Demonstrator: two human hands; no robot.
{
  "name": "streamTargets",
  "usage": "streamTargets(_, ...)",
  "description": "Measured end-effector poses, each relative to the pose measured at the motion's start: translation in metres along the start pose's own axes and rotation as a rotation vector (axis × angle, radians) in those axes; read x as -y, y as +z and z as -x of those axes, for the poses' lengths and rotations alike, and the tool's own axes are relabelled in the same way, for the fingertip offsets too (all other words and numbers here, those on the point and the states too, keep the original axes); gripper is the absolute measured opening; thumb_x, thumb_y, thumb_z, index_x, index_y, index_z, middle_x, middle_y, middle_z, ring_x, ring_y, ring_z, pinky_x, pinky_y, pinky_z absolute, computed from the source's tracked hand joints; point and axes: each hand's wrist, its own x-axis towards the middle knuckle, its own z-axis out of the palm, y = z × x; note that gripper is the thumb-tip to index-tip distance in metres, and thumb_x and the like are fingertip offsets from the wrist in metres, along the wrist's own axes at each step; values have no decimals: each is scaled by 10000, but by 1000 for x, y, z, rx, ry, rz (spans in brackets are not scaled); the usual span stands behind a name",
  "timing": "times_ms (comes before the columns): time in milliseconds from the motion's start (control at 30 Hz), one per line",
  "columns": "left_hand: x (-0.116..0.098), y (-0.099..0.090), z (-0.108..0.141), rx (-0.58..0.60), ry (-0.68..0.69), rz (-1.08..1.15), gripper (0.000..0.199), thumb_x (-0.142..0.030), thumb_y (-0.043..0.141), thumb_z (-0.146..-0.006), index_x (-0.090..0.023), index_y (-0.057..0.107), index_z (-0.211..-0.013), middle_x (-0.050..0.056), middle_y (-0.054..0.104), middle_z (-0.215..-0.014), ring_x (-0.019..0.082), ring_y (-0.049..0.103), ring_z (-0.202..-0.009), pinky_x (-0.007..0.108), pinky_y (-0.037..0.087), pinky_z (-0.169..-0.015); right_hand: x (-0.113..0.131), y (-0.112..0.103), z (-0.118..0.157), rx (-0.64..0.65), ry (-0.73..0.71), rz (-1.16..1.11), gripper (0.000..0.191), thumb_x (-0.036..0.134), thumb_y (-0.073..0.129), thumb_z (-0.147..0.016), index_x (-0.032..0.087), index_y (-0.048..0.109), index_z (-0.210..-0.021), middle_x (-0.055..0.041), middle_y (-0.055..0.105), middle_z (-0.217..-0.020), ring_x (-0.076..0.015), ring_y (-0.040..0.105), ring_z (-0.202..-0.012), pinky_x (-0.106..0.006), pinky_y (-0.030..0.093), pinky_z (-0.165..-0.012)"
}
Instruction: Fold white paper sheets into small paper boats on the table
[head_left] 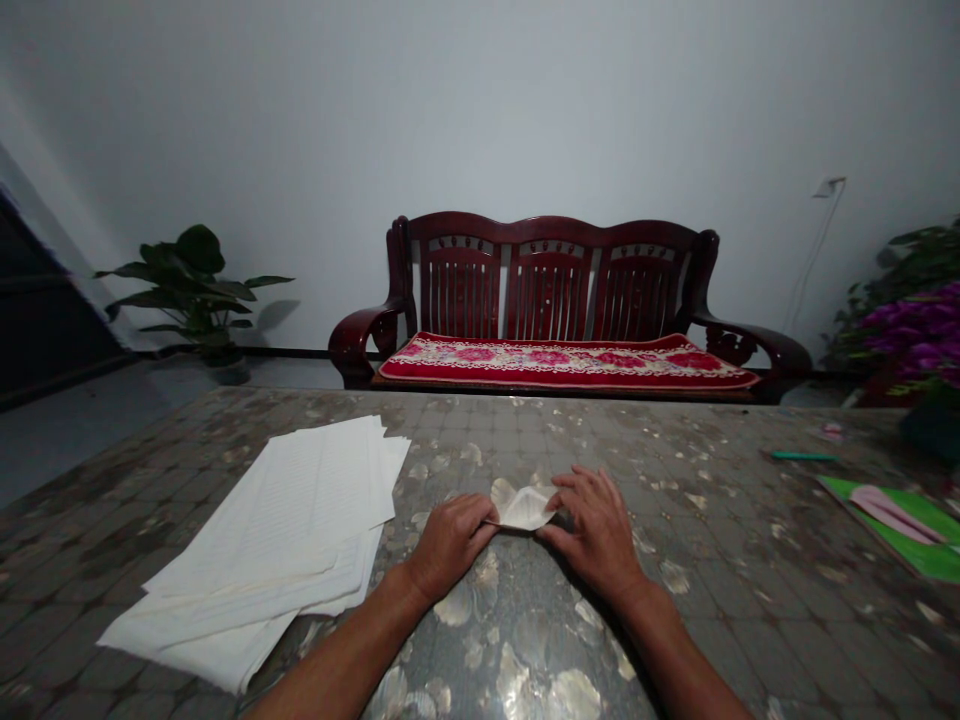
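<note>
A small folded piece of white paper [526,507] is held just above the table between my two hands. My left hand [457,535] is closed, its thumb and fingers pinching the paper's left corner. At the paper's right corner, my right hand [592,525] grips it between thumb and fingers, with the other fingers slightly spread. To the left of my hands lies a loose stack of white paper sheets [277,510], some showing faint print, with folded sheets at its near end.
The patterned table [712,620] spans the foreground. On its right are a green pen [804,456], a green booklet [930,545] and a pink item [892,512] on it. Purple flowers [919,335] stand at the right edge. Beyond are a wooden bench [551,280] and a potted plant [199,285].
</note>
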Motion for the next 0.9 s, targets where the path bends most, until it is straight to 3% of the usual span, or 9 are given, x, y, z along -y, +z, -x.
streamTargets(100, 0, -1, -1, 14, 14, -9, 128, -208, 558, -956, -201, 596, -833, 4, 653, -806, 173, 611, -790, 268, 436, -729, 1, 4, -2, 2, 1, 8, 305, 321, 776, -753, 253, 657, -1025, -75, 662, -1213, -326, 476, -1291, -592, 234, -1151)
streamTargets(233, -1, -5, -4, 46, 24, -10, 136, -229, 542, -968, -206, 607, -852, 12, 662, -827, 178, 612, -808, 279, 443, -742, 1, 9, -3, 21, 1, -6, 337, 327, 784, -753, 255, 671, -1062, -79, 658, -1226, -332, 468, -1296, -582, 251, -1144)
streamTargets(367, -6, -11, -7, 45, -30, -72, 107, -230, 576, -948, -206, 612, -851, 23, 675, -840, 200, 618, -834, 324, 459, -781, 0, 8, -4, 64, 29, -5, 165, 277, 776, -768, 258, 702, -914, -67, 674, -1187, -330, 484, -1272, -576, 268, -1131)
streamTargets(433, -10, -12, -9, 12, -31, -127, 30, -227, 650, -900, -207, 628, -905, 46, 700, -952, 237, 623, -946, 394, 454, -890, 0, 6, -4, 82, 37, -5, 85, 238, 759, -776, 264, 708, -838, -51, 675, -1185, -323, 480, -1274, -579, 256, -1134)
streamTargets(567, -19, -8, -13, -45, 36, -187, 350, -263, 792, -789, -237, 656, -1111, 89, 653, -1261, 311, 530, -1227, 555, 299, -1109, 0, 5, -5, 98, 19, -22, 48, 224, 736, -792, 269, 718, -795, -33, 680, -1187, -311, 477, -1278, -587, 231, -1144)
streamTargets(733, -24, 1, -19, -10, 48, -179, 67, -298, 764, -832, -248, 725, -854, 45, 704, -1148, 285, 568, -1170, 578, 262, -1137, 6, 5, -4, 99, -3, -20, 31, 253, 742, -795, 275, 744, -818, -42, 662, -1256, -318, 446, -1316, -589, 212, -1154)
streamTargets(900, -25, 4, -23, -27, 80, -163, 12, -243, 727, -861, -249, 738, -859, 23, 715, -1085, 256, 588, -1129, 573, 234, -1160, 15, 10, -5, 98, -20, -43, 60, 266, 750, -796, 302, 769, -839, -31, 647, -1303, -325, 424, -1343, -608, 188, -1161)
